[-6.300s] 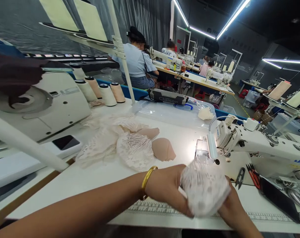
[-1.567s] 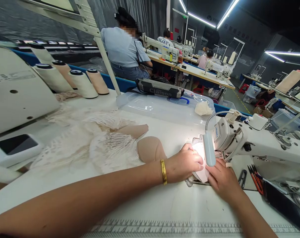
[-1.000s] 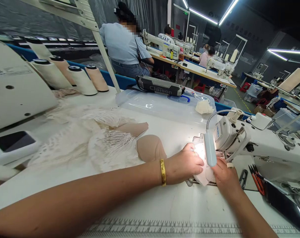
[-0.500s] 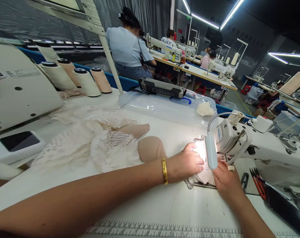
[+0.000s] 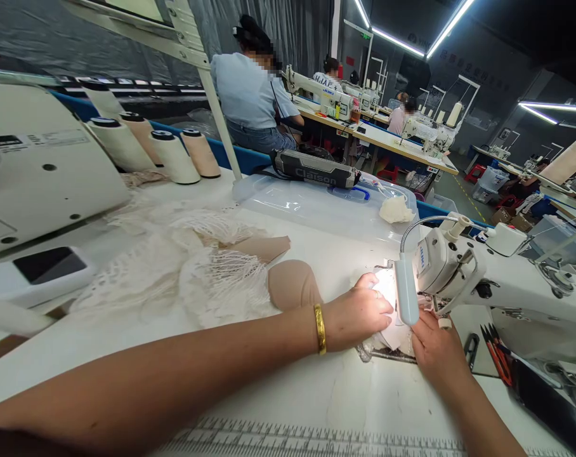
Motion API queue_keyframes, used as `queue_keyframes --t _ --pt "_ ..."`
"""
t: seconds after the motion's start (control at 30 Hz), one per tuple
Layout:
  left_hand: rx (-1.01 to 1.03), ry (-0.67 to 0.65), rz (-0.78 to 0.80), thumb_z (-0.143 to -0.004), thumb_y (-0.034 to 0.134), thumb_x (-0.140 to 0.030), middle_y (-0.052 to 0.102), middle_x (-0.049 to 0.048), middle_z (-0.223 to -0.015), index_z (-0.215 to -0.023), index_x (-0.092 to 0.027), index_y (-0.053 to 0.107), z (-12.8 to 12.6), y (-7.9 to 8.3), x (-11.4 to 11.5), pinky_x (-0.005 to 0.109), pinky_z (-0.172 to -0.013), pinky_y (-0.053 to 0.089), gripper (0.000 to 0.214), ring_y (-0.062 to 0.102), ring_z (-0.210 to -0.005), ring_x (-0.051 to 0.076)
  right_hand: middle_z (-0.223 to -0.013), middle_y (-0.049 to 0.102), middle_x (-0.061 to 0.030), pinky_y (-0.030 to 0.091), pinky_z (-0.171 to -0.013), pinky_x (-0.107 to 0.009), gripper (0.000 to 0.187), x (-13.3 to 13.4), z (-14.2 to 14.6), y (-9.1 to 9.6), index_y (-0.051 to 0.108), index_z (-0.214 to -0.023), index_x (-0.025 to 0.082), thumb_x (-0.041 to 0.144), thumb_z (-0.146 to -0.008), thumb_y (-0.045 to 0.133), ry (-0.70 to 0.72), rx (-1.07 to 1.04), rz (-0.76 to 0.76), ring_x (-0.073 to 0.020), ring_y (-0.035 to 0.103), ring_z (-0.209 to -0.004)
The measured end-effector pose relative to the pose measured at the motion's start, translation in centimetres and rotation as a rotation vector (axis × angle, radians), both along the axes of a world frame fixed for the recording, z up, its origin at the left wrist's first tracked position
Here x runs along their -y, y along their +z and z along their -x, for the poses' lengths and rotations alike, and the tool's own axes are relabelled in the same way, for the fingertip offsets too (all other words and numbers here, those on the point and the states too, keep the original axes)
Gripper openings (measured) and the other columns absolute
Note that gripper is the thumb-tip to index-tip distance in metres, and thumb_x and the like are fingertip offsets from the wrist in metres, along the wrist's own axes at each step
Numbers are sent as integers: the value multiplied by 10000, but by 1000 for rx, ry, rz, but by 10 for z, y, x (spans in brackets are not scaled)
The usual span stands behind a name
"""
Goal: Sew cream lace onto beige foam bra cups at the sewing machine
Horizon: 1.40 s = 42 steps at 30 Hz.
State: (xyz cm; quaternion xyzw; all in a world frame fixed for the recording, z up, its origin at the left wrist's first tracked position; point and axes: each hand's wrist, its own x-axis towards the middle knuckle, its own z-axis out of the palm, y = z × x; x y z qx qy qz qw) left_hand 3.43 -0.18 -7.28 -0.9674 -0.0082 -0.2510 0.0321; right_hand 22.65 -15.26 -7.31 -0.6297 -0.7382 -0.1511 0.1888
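Observation:
Beneath the needle area of a white sewing machine lies a pale fabric piece, brightly lit by a small lamp. My left hand, with a gold bangle at its wrist, holds the left part of this fabric with curled fingers. On the other side my right hand has its fingers together on the fabric edge, close to the presser foot. The lamp covers part of the fabric and the needle. Left of my hands lie a beige moulded cup and white lace fabric.
A clear plastic lid behind bears a grey Claison case. Thread cones stand at the back left. Red-handled tweezers and a black phone-like slab lie right. A ruler strip runs along the front. Co-workers sit beyond.
The whole view has shifted slightly to the right. Both hands stay at the fabric by the machine, with hardly any visible movement.

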Motion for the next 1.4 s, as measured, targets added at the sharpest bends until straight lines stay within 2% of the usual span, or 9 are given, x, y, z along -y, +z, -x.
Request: queue_keyframes --t 0.1,0.2,0.3,0.4,0.7,0.83,0.97,1.1,1.4 --pt "-18 -50 -4 -764 553 8 626 -7 -691 -723 -187 609 1 5 2 493 -1031 289 207 551 -692 144 -1113 727 -69 499 -869 -387 411 3 -2 0 658 -1170 230 42 -895 417 -34 21 -27 -238 656 -968" --pt "-16 -43 17 -791 558 -1 672 12 -759 -789 -189 640 1 8 3 508 -1032 283 205 586 -765 167 -951 731 -85 526 -877 -416 329 5 -3 1 663 -1126 206 78 -933 429 -47 27 -162 -254 655 -904" --pt "-9 -42 31 -820 564 -21 705 30 -830 -868 -198 666 1 10 4 516 -1033 282 211 610 -844 192 -961 723 -108 556 -836 -422 255 4 -3 5 661 -1080 197 125 -960 448 -63 -15 -274 -276 650 -936" --pt "-11 -47 37 -840 560 -33 713 38 -854 -894 -200 673 1 14 4 518 -1037 285 208 621 -891 207 -1054 707 -133 567 -842 -447 248 2 -1 8 641 -1103 186 147 -979 431 -71 -55 -261 -289 646 -993" --pt "9 -53 67 -840 554 -9 722 43 -899 -908 -190 672 2 17 7 510 -1063 271 226 624 -937 202 -1013 696 -155 583 -820 -499 272 0 -1 3 629 -1114 180 187 -1007 379 -97 -66 -219 -311 638 -970" --pt "41 -77 97 -851 512 6 720 32 -891 -932 -182 675 2 15 8 509 -1075 259 261 622 -916 179 -996 703 -149 585 -799 -471 279 0 -2 2 641 -1068 166 193 -1001 372 -123 -60 -221 -301 645 -945" --pt "24 -68 87 -839 515 8 707 22 -829 -877 -187 674 4 19 10 506 -1055 279 254 624 -845 170 -991 706 -117 576 -814 -426 248 -1 -1 6 627 -1093 176 151 -986 404 -69 -74 -220 -274 642 -945" --pt "9 -61 69 -822 511 15 687 10 -762 -830 -195 669 6 21 11 507 -1036 302 263 619 -774 163 -1023 703 -123 568 -819 -445 244 0 0 10 618 -1112 180 138 -984 414 -38 -86 -222 -285 638 -970" --pt "0 -54 167 -839 544 -17 696 26 -818 -862 -202 681 4 22 9 496 -1028 306 231 621 -849 189 -914 706 -84 508 -761 -370 211 3 -2 9 603 -1085 187 107 -961 453 -17 -27 -233 -252 624 -857"
